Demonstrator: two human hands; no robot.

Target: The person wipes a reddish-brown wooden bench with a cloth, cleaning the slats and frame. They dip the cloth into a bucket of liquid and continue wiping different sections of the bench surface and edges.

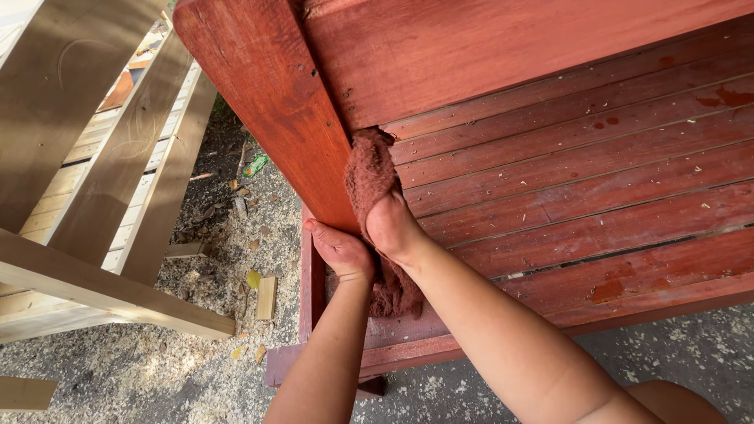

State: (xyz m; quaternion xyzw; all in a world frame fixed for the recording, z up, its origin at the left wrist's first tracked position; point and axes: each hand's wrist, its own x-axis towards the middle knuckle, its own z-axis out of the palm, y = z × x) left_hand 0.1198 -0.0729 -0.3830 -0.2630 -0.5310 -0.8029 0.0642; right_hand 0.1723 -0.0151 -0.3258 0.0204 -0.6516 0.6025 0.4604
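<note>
While the right hand (390,224) pressed a bunched, stain-soaked rag (367,169) into the inner corner where the side board (271,102) met the back panel (503,43) of the red-stained wooden bench (597,259), the left hand (339,250) steadied the piece from the outer edge. The right hand's fingers were closed around the cloth, which ran up over them into the corner and trailed down past the wrist toward the front rail. The left hand was curled partly shut over the lower edge of the side board, thumb on top; it held nothing loose, only the wood itself.

The seat slats (581,169) already carried an even reddish colour, though several darker drips and blotches sat near the far right edge and on the front rail. Judging from that, the step would go best with short strokes worked along the grain, the rag pushed well into the joint so no pale line was left, and any pooled stain wiped out before it dried dark.

Pale, unstained timber frames (94,204) stood to the left of the bench. Below them the ground (212,345) was strewn with sawdust, offcuts and dry leaves, which could stick to wet stain if the rag touched it.
</note>
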